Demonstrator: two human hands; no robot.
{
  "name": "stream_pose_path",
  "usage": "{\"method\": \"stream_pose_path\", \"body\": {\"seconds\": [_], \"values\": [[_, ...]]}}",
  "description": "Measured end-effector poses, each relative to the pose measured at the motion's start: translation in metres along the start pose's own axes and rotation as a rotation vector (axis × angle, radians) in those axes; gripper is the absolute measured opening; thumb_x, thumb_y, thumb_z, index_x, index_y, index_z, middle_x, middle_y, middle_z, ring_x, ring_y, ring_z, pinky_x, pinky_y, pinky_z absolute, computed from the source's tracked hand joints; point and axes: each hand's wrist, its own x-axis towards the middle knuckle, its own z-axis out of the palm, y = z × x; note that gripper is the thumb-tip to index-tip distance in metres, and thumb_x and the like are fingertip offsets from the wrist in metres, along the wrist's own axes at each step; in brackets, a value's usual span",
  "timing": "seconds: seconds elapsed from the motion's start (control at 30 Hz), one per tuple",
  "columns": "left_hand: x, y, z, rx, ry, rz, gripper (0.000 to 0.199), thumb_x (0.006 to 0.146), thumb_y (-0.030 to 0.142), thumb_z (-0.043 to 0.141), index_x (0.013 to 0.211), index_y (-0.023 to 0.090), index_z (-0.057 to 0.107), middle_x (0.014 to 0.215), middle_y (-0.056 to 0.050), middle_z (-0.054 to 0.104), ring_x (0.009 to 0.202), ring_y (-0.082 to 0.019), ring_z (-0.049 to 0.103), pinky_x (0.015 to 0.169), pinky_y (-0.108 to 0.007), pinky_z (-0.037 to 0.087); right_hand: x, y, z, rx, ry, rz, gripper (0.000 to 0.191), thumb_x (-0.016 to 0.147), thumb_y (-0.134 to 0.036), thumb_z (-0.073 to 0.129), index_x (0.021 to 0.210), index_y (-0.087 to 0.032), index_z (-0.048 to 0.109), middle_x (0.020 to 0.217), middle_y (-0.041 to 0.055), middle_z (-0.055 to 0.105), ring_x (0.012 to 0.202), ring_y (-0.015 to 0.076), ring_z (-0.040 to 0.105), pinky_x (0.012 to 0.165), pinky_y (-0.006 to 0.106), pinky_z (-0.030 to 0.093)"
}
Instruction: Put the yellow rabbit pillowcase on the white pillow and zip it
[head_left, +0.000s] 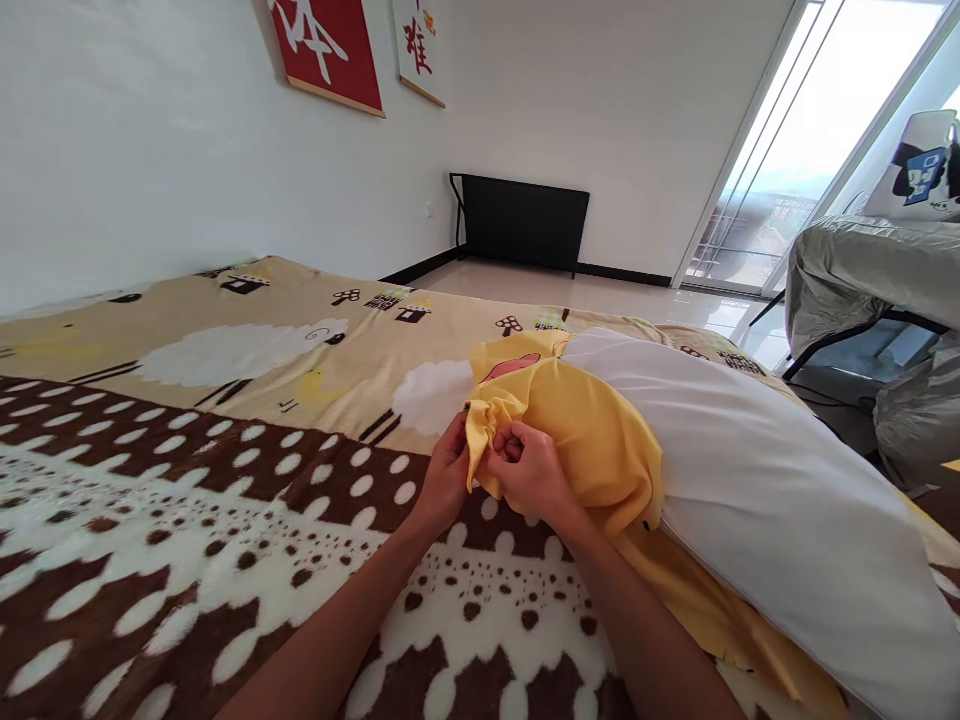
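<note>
Bare left hand (448, 465) and bare right hand (531, 468) both pinching bunched folds of the yellow printed fabric cover (577, 425), right fingers curled in pretty tight. Cover pulled partway over one end of the plump white pillow (780, 470), stretching off to the right. All lying on the brown-and-cream patterned fuzzy blanket (225, 560), beige sheep-print part farther out.
</note>
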Motion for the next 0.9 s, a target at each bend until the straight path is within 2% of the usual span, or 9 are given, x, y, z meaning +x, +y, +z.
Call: {"method": "stream_pose_path", "body": {"seconds": [0.1,0.2,0.3,0.37,0.43,0.5,0.63,0.73,0.9], "values": [[0.0,0.002,0.002,0.037,0.0,0.011,0.021,0.076,0.028,0.064,0.093,0.018,0.055,0.081,0.001,0.055,0.071,-0.011,0.048,0.066,-0.02,0.043,0.001,0.0,-0.003,0.131,-0.018,0.028,0.016,0.066,-0.027,0.059,0.062,-0.018,0.046,0.054,-0.0068,0.034,0.052,0.0071,0.028,0.047,0.021,0.024],[0.0,0.003,0.001,0.204,0.001,0.076,0.018,0.08,0.03,0.058,0.092,0.017,0.055,0.081,-0.001,0.055,0.073,-0.013,0.049,0.067,-0.022,0.043,0.003,0.002,-0.007,0.221,-0.047,0.054,0.018,0.066,-0.029,0.061,0.062,-0.017,0.048,0.055,-0.0064,0.034,0.053,0.0072,0.027,0.048,0.021,0.023],[0.001,0.003,-0.003,0.419,0.066,0.153,0.018,0.079,0.031,0.058,0.09,0.017,0.052,0.081,-0.001,0.056,0.071,-0.014,0.05,0.065,-0.023,0.042,0.003,0.004,-0.009,0.233,-0.045,0.065,0.02,0.067,-0.032,0.064,0.063,-0.016,0.051,0.055,-0.0056,0.037,0.053,0.0076,0.029,0.049,0.022,0.024],[0.001,0.005,-0.006,0.457,0.11,0.161,0.021,0.076,0.03,0.06,0.089,0.018,0.051,0.082,-0.001,0.056,0.071,-0.014,0.051,0.065,-0.023,0.042,0.004,0.004,-0.009,0.224,-0.024,0.057,0.022,0.068,-0.035,0.063,0.063,-0.016,0.053,0.056,-0.0048,0.04,0.054,0.0081,0.032,0.049,0.022,0.026],[0.0,0.011,-0.008,0.428,0.105,0.146,0.017,0.076,0.029,0.06,0.085,0.017,0.052,0.081,0.0,0.056,0.072,-0.014,0.052,0.065,-0.023,0.042,0.004,0.004,-0.008,0.224,-0.011,0.049,0.024,0.069,-0.037,0.063,0.064,-0.016,0.054,0.057,-0.0042,0.042,0.055,0.0084,0.034,0.05,0.022,0.028],[-0.002,0.019,-0.008,0.375,0.018,0.13,0.012,0.079,0.028,0.053,0.081,0.016,0.055,0.079,-0.001,0.056,0.074,-0.014,0.052,0.066,-0.023,0.042,0.004,0.004,-0.008,0.225,-0.004,0.041,0.024,0.07,-0.038,0.063,0.065,-0.015,0.055,0.057,-0.0042,0.042,0.055,0.0084,0.034,0.05,0.022,0.028],[-0.009,0.034,-0.004,0.408,-0.151,0.068,0.026,0.082,0.036,0.049,0.092,0.014,0.059,0.084,-0.004,0.06,0.078,-0.018,0.054,0.068,-0.024,0.042,0.002,0.003,-0.005,0.183,0.028,-0.009,0.022,0.072,-0.035,0.061,0.066,-0.015,0.055,0.056,-0.0046,0.042,0.053,0.0083,0.034,0.049,0.022,0.029],[-0.014,0.037,0.001,0.518,-0.073,-0.023,0.036,0.079,0.047,0.056,0.088,0.012,0.06,0.071,-0.002,0.057,0.065,-0.015,0.05,0.058,-0.023,0.04,-0.001,0.003,-0.002,0.074,0.031,-0.105,0.018,0.076,-0.031,0.057,0.066,-0.016,0.055,0.057,-0.004,0.044,0.054,0.0088,0.037,0.052,0.022,0.032],[-0.014,0.033,-0.002,0.461,0.043,-0.152,0.039,0.073,0.051,0.065,0.069,0.012,0.06,0.061,0.0,0.053,0.057,-0.011,0.044,0.052,-0.021,0.037,-0.005,0.005,0.004,-0.133,0.043,-0.259,0.02,0.079,-0.024,0.053,0.06,-0.018,0.051,0.058,-0.0033,0.046,0.056,0.0095,0.041,0.055,0.023,0.034]]}}
